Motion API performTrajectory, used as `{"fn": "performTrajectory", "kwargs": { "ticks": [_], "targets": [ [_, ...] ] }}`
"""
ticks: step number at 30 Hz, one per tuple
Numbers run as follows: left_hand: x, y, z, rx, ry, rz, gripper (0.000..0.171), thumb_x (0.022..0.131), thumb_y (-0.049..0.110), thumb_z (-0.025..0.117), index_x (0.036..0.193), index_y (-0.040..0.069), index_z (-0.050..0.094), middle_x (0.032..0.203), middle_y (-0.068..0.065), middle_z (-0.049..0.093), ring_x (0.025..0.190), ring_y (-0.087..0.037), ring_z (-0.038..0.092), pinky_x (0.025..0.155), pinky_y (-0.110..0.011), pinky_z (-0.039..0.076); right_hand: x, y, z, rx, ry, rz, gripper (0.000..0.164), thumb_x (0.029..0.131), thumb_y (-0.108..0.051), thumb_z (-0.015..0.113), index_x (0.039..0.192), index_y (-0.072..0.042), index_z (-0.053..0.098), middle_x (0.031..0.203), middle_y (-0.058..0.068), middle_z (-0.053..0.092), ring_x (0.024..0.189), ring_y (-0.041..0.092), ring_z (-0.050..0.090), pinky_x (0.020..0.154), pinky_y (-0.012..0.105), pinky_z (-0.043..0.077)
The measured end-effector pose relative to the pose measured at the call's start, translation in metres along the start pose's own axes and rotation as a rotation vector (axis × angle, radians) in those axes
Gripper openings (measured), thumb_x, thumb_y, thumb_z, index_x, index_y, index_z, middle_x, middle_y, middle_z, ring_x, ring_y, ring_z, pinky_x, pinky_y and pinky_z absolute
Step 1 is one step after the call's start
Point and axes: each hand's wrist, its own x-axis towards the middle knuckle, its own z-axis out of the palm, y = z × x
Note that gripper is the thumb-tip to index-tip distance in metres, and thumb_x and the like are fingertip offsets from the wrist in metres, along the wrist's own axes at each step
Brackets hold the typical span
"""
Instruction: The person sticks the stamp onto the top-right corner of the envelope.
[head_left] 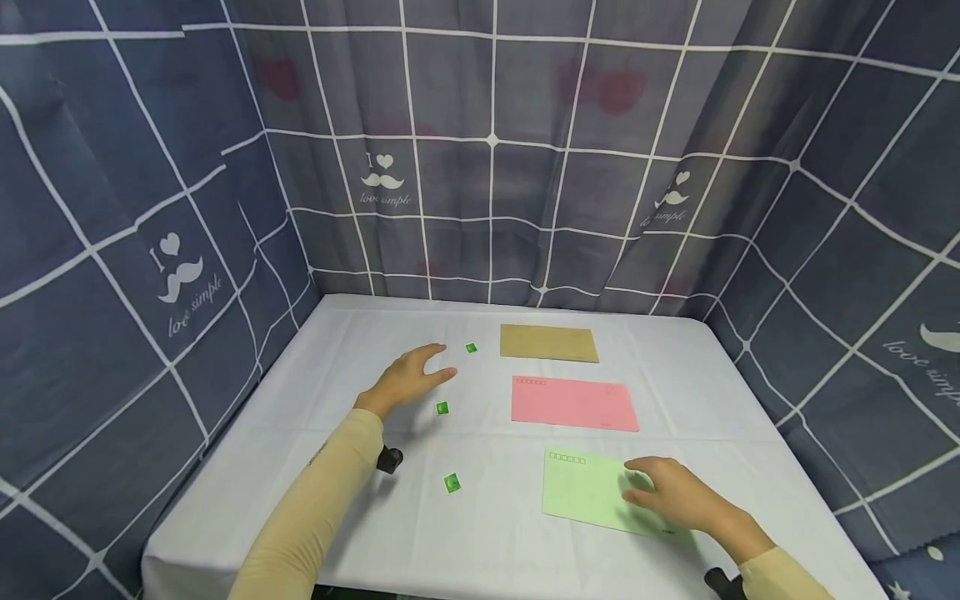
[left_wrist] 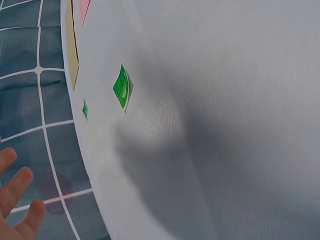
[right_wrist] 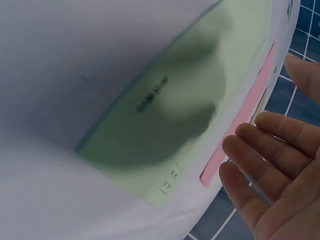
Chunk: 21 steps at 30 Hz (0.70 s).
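Observation:
Three small green stamp-like squares lie in a loose column: a far one (head_left: 471, 347), a middle one (head_left: 442, 408) and a near one (head_left: 452, 483). To their right are three flat envelopes: a tan envelope (head_left: 550, 343) at the back, a pink envelope (head_left: 574, 403) and a light green envelope (head_left: 581, 487) nearest me. My left hand (head_left: 405, 379) hovers left of the far and middle squares, fingers spread and holding nothing. Over the right part of the green envelope hangs my right hand (head_left: 678, 496), its shadow falling on the paper. The right wrist view shows its palm bare and fingers (right_wrist: 260, 172) loosely extended.
A white cloth covers the table (head_left: 360, 533). Dark blue curtains (head_left: 450, 183) with a white grid pattern close in the back and both sides. Black wrist straps show on the left wrist (head_left: 389, 459) and right wrist (head_left: 723, 583).

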Motion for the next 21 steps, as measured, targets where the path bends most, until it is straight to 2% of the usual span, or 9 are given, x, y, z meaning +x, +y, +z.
{"fn": "performTrajectory", "kwargs": {
  "ticks": [6,12,17,21],
  "targets": [
    [-0.001,0.0,0.001,-0.022,0.003,-0.007,0.078,0.093,0.065,0.056,0.152,0.014,0.043,0.157,-0.009,0.043,0.146,-0.033,0.039,0.119,-0.052,0.032,-0.016,-0.003,0.01,-0.001,0.056,0.005,0.049,0.084,-0.026,0.079,0.119,0.006,0.066,0.12,0.02,0.07,0.118,0.042,0.062,0.099,0.057,0.049],
    [-0.001,0.001,0.003,-0.019,0.014,-0.004,0.077,0.093,0.065,0.056,0.151,0.016,0.045,0.156,-0.009,0.045,0.145,-0.032,0.04,0.119,-0.052,0.033,-0.025,-0.006,0.02,-0.085,0.134,0.039,0.043,0.081,-0.024,0.082,0.114,0.002,0.07,0.114,0.016,0.073,0.111,0.039,0.067,0.096,0.055,0.052],
    [-0.002,0.002,0.004,-0.016,0.021,-0.01,0.075,0.093,0.064,0.056,0.15,0.016,0.045,0.155,-0.008,0.046,0.144,-0.033,0.041,0.118,-0.052,0.034,-0.028,-0.004,0.029,-0.143,0.218,0.002,0.036,0.078,-0.019,0.083,0.107,-0.001,0.073,0.106,0.015,0.076,0.103,0.036,0.071,0.089,0.05,0.056],
    [-0.002,0.001,0.004,-0.014,0.016,-0.025,0.076,0.093,0.067,0.053,0.15,0.018,0.045,0.155,-0.008,0.046,0.144,-0.032,0.041,0.118,-0.052,0.034,-0.031,-0.002,0.034,-0.129,0.216,-0.01,0.037,0.078,-0.02,0.084,0.109,-0.003,0.073,0.11,0.014,0.075,0.107,0.035,0.071,0.091,0.047,0.056]
  ]
}}
